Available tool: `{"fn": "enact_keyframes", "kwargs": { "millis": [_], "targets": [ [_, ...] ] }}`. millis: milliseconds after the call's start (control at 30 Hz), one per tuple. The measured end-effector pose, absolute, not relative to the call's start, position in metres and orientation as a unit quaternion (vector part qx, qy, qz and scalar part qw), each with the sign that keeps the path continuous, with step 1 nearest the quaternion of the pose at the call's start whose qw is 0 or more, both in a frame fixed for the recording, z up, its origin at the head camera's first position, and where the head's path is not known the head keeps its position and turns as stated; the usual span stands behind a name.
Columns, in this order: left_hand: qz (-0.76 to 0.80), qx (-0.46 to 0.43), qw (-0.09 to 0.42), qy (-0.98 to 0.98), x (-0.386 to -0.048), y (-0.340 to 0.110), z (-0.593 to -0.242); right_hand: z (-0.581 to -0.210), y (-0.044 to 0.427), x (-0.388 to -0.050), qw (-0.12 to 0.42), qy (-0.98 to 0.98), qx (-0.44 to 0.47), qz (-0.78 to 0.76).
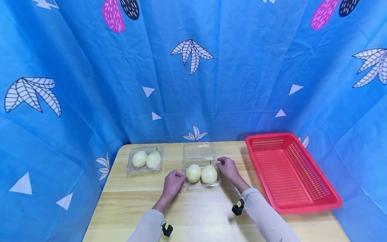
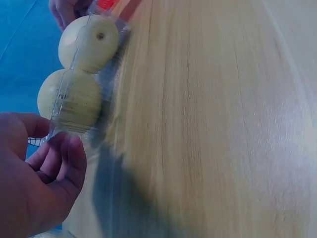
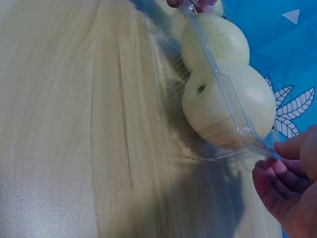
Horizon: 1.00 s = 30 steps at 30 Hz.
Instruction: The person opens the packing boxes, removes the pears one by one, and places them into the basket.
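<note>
A clear plastic clamshell box (image 1: 189,184) sits at the middle of the table with its lid (image 1: 199,152) folded back behind it. Two pale yellow pears (image 1: 209,174) lie side by side in its base. My left hand (image 1: 173,184) pinches the rim at the box's left end, thumb above and curled fingers below, as the left wrist view shows. At the opposite end my right hand (image 1: 228,169) grips the rim (image 3: 250,141) between thumb and fingers. Part of the base is hidden behind the pears.
Another clear plastic box (image 1: 130,166) with two pears stands at the back left. On the right is a red perforated basket (image 1: 273,178) with nothing inside. A blue patterned curtain (image 1: 193,97) hangs behind the wooden table (image 1: 121,201).
</note>
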<state>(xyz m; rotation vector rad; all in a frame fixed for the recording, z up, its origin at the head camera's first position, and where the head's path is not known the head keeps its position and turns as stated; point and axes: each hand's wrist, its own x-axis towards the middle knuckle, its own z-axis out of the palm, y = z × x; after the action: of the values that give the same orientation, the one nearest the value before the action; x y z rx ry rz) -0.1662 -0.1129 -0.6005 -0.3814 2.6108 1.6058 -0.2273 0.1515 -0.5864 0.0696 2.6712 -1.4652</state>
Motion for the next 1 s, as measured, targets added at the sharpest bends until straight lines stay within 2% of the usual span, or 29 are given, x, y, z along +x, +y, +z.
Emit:
{"fn": "enact_keyframes", "kwargs": {
  "millis": [367,567,633,833,1000],
  "targets": [
    [0.278,-0.001,-0.034,0.960,-0.168,-0.115,-0.594,-0.590,0.151,-0.230,0.032,0.892,0.000,-0.450],
    [0.132,0.091,-0.150,0.976,-0.172,-0.113,-0.596,-0.589,0.152,-0.228,0.026,0.898,-0.005,-0.439],
    [0.088,0.108,-0.172,0.975,-0.174,-0.114,-0.598,-0.589,0.152,-0.228,0.023,0.899,-0.008,-0.437],
    [-0.008,0.143,-0.176,0.974,-0.177,-0.116,-0.603,-0.591,0.151,-0.226,0.015,0.905,-0.010,-0.426],
    [-0.029,0.154,-0.181,0.971,-0.179,-0.117,-0.603,-0.590,0.151,-0.224,0.007,0.906,-0.011,-0.422]
  ]
}}
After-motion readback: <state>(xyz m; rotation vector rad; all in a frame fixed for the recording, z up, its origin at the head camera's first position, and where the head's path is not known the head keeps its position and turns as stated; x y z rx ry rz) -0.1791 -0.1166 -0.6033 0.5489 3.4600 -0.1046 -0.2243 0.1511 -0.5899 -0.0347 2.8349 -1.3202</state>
